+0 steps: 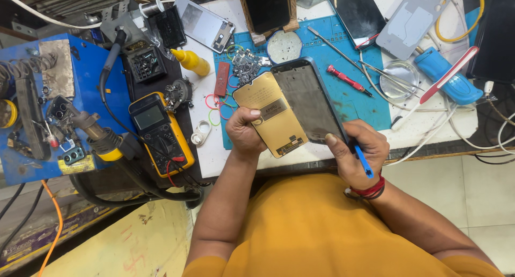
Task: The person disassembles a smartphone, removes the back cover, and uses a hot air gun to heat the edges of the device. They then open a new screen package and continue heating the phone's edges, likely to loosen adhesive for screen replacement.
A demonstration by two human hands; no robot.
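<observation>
The left hand point(244, 132) is closed on a gold-coloured panel point(271, 113), thumb on its face. The right hand point(358, 153) is closed on a dark phone frame point(310, 101) and also pinches a blue tool point(363, 161) against its lower edge. Both parts are held above the near edge of the bench, touching along one long side.

Risk: the panel appears thin; a twist between the two hands could bend or crack it. The tool tip could slip and scratch the frame.

Nearby: a yellow multimeter point(160, 132) sits left of the left hand; a red screwdriver point(347, 79) and tweezers point(343, 54) lie on the blue mat point(370, 108) behind. Small loose parts crowd the mat under the held pieces.
</observation>
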